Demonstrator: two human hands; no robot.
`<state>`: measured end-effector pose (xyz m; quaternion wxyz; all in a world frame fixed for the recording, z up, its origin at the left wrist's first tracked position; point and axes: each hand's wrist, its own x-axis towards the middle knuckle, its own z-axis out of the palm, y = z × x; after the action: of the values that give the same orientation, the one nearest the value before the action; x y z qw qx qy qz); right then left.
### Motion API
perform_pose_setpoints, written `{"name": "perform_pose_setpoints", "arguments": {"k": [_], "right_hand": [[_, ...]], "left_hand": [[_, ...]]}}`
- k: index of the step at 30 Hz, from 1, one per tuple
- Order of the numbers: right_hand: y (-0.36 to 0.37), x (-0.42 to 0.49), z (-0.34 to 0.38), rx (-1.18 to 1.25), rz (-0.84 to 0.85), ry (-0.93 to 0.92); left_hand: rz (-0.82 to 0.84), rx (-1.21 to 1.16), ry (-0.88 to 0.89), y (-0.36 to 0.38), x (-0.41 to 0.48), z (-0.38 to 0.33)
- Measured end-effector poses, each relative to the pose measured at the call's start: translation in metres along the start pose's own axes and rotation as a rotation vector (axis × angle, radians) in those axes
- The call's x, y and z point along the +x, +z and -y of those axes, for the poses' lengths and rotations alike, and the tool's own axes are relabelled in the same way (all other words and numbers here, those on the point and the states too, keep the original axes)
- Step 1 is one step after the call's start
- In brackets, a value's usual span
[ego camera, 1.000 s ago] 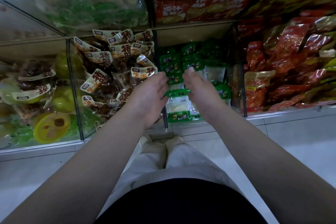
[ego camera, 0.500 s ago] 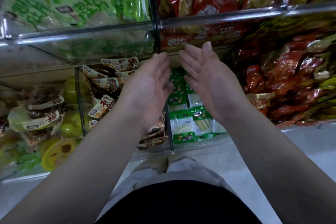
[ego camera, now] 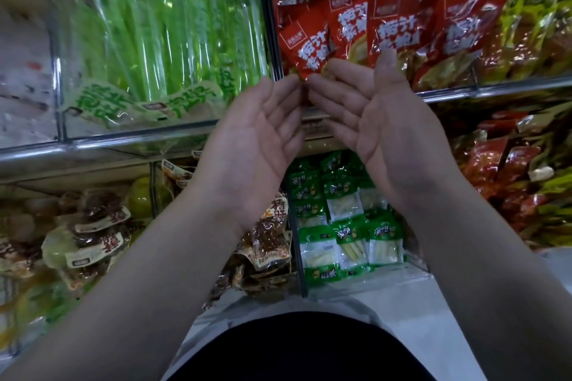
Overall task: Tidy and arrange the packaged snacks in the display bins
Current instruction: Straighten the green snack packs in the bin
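Facing clear bins (ego camera: 123,137), I had my left hand (ego camera: 247,145) and right hand (ego camera: 390,133) empty, fingers straight, just under glossy red packets (ego camera: 309,49). Pale floor (ego camera: 414,298) lay below.

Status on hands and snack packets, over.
Left hand and right hand open, palms up, nothing held. Fingertips at lower corner of leftmost red packet, upper bin. No obstruction seen.

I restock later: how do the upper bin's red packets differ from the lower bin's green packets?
The red packets stand upright in a row; the green packets lie overlapped in rows. Red packets bear large white characters; green packets have clear windows showing pale sticks. Both are glossy pouches.
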<state>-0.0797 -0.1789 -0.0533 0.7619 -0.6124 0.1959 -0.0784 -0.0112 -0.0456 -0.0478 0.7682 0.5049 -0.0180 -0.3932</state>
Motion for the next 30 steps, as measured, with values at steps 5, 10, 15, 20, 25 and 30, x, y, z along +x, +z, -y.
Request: {"name": "perform_pose_setpoints", "arguments": {"k": [5, 10, 15, 20, 25, 30], "right_hand": [[0.005, 0.012, 0.01, -0.001, -0.013, -0.01], [0.009, 0.03, 0.025, -0.008, -0.031, -0.011], [0.013, 0.052, 0.043, 0.045, -0.054, -0.017], [0.015, 0.078, 0.05, 0.141, -0.056, 0.061], [0.018, 0.099, 0.048, 0.282, -0.048, 0.12], [0.016, 0.112, 0.048, 0.32, -0.085, 0.123]], "left_hand": [[0.005, 0.004, 0.03, 0.008, 0.012, -0.02], [-0.01, 0.0, 0.042, 0.013, 0.023, -0.038], [-0.053, -0.007, 0.051, 0.017, 0.046, -0.054], [-0.094, -0.005, 0.072, 0.02, 0.074, -0.066], [-0.115, -0.017, 0.023, 0.02, 0.101, -0.071], [-0.107, -0.06, 0.012, 0.019, 0.11, -0.07]]}}
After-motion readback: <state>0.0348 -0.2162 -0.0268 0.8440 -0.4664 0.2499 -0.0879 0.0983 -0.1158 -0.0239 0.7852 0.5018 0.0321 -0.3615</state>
